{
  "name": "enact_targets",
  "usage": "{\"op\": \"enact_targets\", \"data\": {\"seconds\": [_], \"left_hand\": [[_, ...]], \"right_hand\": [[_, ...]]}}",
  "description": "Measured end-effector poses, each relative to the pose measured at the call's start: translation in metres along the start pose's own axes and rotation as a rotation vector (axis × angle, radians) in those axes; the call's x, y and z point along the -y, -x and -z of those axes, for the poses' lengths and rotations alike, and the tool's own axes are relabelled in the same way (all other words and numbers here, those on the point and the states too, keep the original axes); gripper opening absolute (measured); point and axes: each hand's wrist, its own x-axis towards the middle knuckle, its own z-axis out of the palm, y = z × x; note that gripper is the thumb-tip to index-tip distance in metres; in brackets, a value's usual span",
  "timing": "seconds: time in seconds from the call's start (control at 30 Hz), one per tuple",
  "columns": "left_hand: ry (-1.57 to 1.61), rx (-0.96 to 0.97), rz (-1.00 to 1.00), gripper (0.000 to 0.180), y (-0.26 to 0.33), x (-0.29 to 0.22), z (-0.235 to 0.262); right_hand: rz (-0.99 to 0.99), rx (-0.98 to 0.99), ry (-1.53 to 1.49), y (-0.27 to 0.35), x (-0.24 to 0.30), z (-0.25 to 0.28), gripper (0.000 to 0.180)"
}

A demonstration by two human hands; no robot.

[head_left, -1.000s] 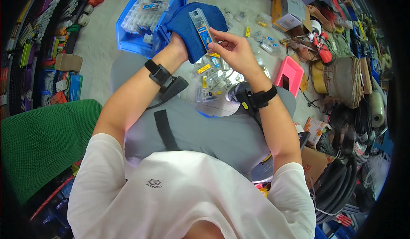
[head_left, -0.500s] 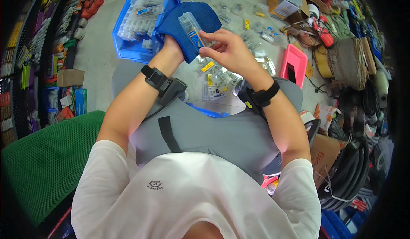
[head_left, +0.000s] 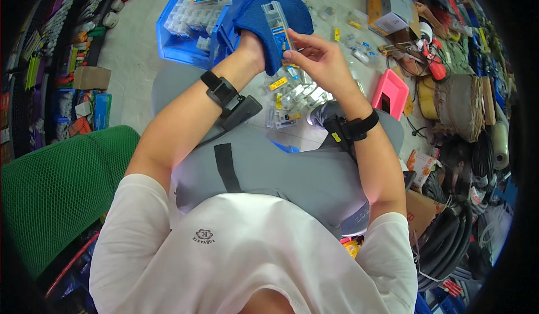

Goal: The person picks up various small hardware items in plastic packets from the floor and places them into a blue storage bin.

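Observation:
A thick blue cloth (head_left: 298, 16) covers the fingers of my left hand (head_left: 252, 50) and is held up by it; only the wrist and the base of the thumb show. On the cloth lies a slim clear plastic case (head_left: 275, 15) with a blue and orange label and a small object inside. The thumb and fingers of my right hand (head_left: 325, 61) pinch the lower end of this case. Close to my left hand stands a blue plastic bin (head_left: 167, 33), in which several similar clear cases are stacked. Below my right hand, more clear cases (head_left: 289, 98) lie loose on the floor.
A pink tray (head_left: 400, 86) with a dark object in it lies to the right. Farther right are a cardboard box (head_left: 388, 10), coiled black hoses (head_left: 449, 246) and piled goods. A green mesh chair (head_left: 67, 185) is at my left, near filled shelves.
The view has shifted a little, so the bin and floor sit higher and farther right. Both hands keep the same hold on the cloth and the case.

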Motion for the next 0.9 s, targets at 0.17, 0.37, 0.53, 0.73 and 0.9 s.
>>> {"op": "enact_targets", "data": {"seconds": [0.17, 0.37, 0.53, 0.73, 0.9], "left_hand": [[-0.095, 0.110, 0.004, 0.061, 0.008, 0.013, -0.003], [0.028, -0.048, -0.052, 0.057, -0.001, -0.008, 0.007], [0.055, 0.058, -0.035, 0.048, 0.014, 0.025, -0.013], [0.050, -0.107, 0.023, 0.046, 0.004, -0.005, -0.005], [-0.009, -0.100, -0.001, 0.048, 0.003, 0.011, -0.001]], "right_hand": [[0.113, -0.110, 0.093, -0.008, -0.011, 0.002, 0.039], [0.037, 0.049, 0.069, 0.002, -0.009, -0.007, 0.035], [0.148, -0.155, 0.085, -0.014, -0.019, 0.000, 0.037], [0.089, -0.032, 0.081, 0.001, -0.008, -0.009, 0.036], [-0.008, 0.014, 0.074, 0.002, -0.008, -0.001, 0.037]]}}
